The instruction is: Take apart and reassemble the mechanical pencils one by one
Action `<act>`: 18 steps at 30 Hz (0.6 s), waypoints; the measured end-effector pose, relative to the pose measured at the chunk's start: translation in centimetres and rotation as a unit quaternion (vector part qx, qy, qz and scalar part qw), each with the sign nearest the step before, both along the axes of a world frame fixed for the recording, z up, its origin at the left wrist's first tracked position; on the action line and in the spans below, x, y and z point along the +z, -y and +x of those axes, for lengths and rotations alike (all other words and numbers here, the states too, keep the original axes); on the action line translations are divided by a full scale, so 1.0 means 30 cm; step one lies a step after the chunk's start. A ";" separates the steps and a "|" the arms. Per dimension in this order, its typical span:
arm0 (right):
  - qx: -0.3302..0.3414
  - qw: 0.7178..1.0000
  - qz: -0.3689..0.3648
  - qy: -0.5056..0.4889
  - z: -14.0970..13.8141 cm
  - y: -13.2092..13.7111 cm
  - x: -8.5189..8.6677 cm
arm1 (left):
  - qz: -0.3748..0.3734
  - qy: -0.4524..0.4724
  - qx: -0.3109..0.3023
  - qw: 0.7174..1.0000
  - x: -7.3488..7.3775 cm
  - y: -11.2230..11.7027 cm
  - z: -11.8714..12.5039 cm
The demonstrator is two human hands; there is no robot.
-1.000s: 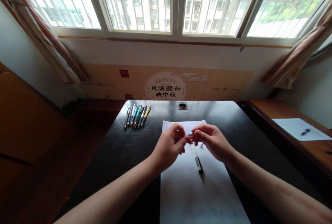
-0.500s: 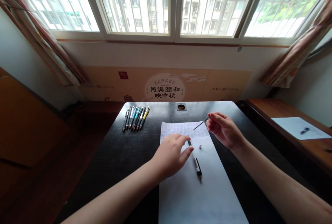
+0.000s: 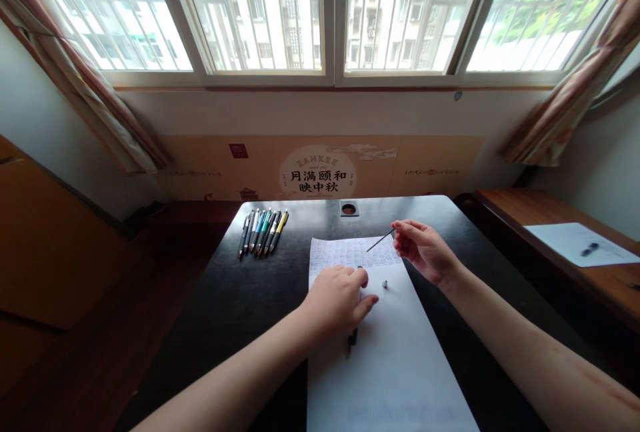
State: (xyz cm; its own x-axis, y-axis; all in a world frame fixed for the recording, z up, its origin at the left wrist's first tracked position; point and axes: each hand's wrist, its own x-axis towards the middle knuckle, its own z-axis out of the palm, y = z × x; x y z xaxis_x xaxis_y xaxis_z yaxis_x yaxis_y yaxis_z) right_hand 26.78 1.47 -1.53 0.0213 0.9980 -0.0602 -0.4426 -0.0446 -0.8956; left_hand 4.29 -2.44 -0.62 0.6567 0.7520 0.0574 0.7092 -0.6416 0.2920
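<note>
Nearest, left hand (image 3: 337, 299), loosely spread, covers the pen barrel (image 3: 353, 337) aligned roughly along the sheet (image 3: 390, 369); grip cannot be told. Over the sheet's far end, right hand (image 3: 423, 250) pinches the refill (image 3: 381, 240), long axis slanting near-left.

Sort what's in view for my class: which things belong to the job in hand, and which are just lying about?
Seemingly in use:
- thin dark rod, in the right hand
- pen body, mostly hidden by the left hand
- small loose piece
- long paper beneath

Apparently lying about:
- row of pens
- white sheet on the side table
</note>
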 end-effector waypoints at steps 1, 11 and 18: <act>0.000 1.000 0.000 -0.003 0.002 0.000 0.001 | -0.005 0.014 -0.005 1.000 0.002 0.001 -0.007; -0.014 0.996 0.073 -0.047 0.072 -0.016 0.032 | -0.087 0.265 0.000 0.960 0.028 -0.013 -0.094; 0.018 0.996 0.083 -0.027 0.052 0.002 0.032 | -0.144 0.280 0.022 0.949 0.041 -0.020 -0.088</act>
State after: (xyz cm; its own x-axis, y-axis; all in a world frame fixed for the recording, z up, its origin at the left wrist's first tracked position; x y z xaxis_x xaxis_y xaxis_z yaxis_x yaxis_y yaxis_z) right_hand 28.33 1.42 -0.57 -0.0140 0.9942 0.1066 -0.4918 0.0859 -0.8665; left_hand 1.64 -1.84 0.60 0.5517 0.8154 0.1750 0.4157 -0.4508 0.7899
